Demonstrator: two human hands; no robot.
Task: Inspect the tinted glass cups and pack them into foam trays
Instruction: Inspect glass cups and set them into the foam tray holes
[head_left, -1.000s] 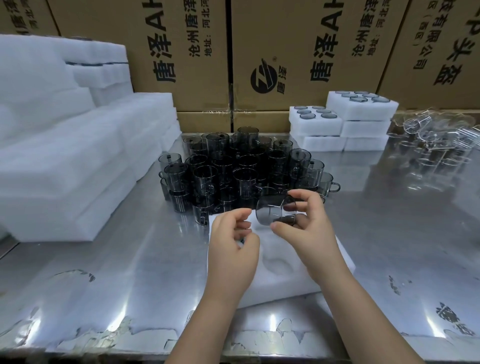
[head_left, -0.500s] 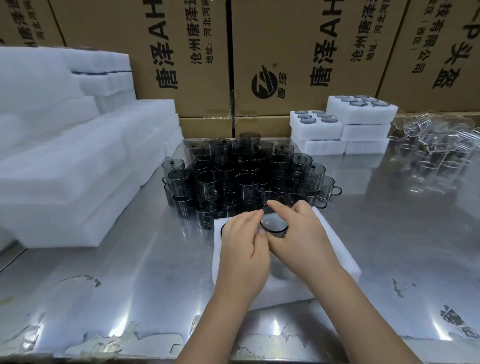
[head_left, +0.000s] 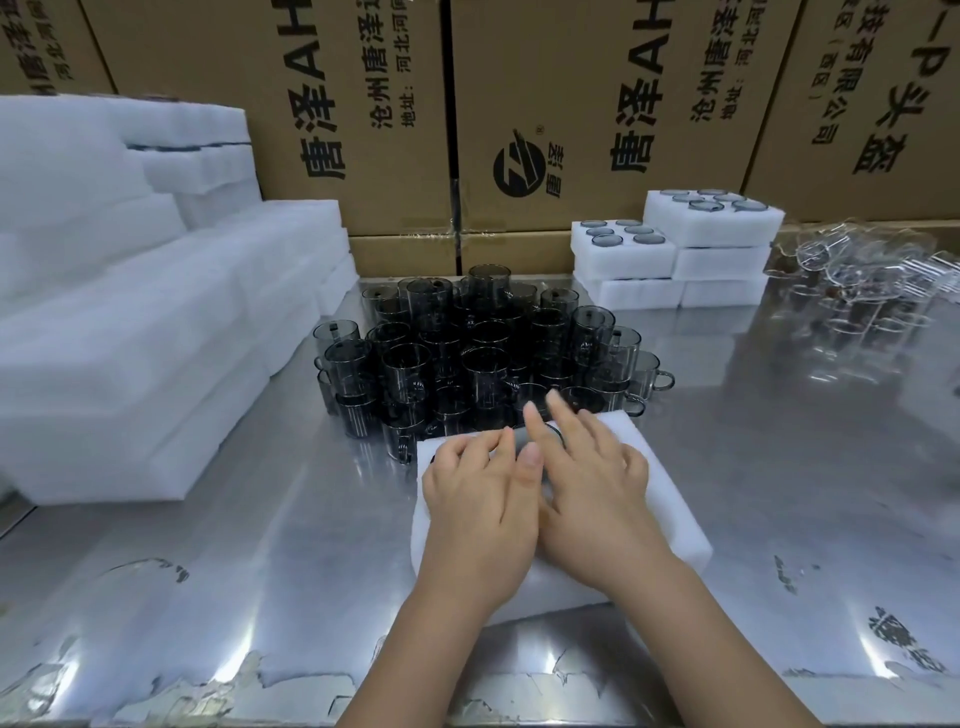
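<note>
1. Right fingers (head_left: 563, 415) are seen straight and spread, holding nothing and blurred at the tips. Left fingers (head_left: 483, 449) are bent with their tips down on the foam. Whether anything is pinched by them cannot be told.
2. Both hands are laid side by side on the white foam tray (head_left: 670, 499), left hand (head_left: 478, 499) touching right hand (head_left: 597, 493) along the thumbs.
3. The tinted glass cup (head_left: 518, 439) is sunk in a pocket at the tray's 12 o'clock edge. Only a dark arc of rim is seen between the two sets of fingers.
4. From the left knuckles the cup lies at 1 o'clock, and from the right palm at 11 o'clock. Its long axis is judged upright, mouth up, though the body is hidden by the foam.
5. Seating is judged done or nearly done. Other pockets are covered by the hands, so their fill cannot be told.
6. The loose tinted cups (head_left: 467, 364) are massed at 12 o'clock, just beyond the tray's far edge on the steel table (head_left: 260, 571).
7. The right fingertips are nearer that mass than the left, so the next pick is judged a short reach toward 12 o'clock for the right hand.
8. Packed trays (head_left: 675, 249) are stacked at 1 o'clock, well apart.
</note>
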